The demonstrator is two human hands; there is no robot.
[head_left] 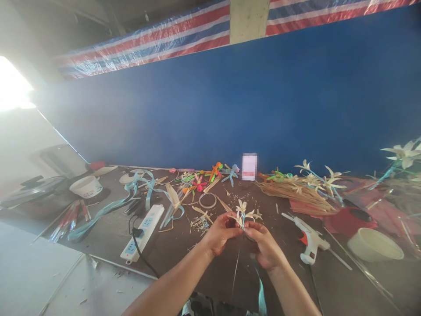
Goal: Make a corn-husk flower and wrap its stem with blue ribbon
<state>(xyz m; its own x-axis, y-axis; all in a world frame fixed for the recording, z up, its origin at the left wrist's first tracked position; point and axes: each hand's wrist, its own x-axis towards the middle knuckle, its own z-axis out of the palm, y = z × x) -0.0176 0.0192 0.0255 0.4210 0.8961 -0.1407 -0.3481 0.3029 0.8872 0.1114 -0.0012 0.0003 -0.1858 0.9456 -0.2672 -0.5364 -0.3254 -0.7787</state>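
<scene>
My left hand (219, 232) and my right hand (265, 245) meet above the dark table, fingers pinched around the blue stem of a small handmade flower spray (241, 208). Its cream, pointed petals stand upright over my fingertips and look like dried husk. A light blue ribbon (261, 289) hangs below my right hand toward the table's near edge; its upper end is blurred. Right of my hands lies a white hot glue gun (309, 239) with a red trigger and a glue stick in its back. A wire ring (208, 200) lies beyond my left hand.
To the left are a white power strip (143, 235) with a black plug, tangled blue ribbon (115, 208) and a white bowl (86, 187). Husk strips (292, 194), more cream flowers (329, 180) and a pale tub (375, 245) lie right. A blue panel (230, 109) stands behind.
</scene>
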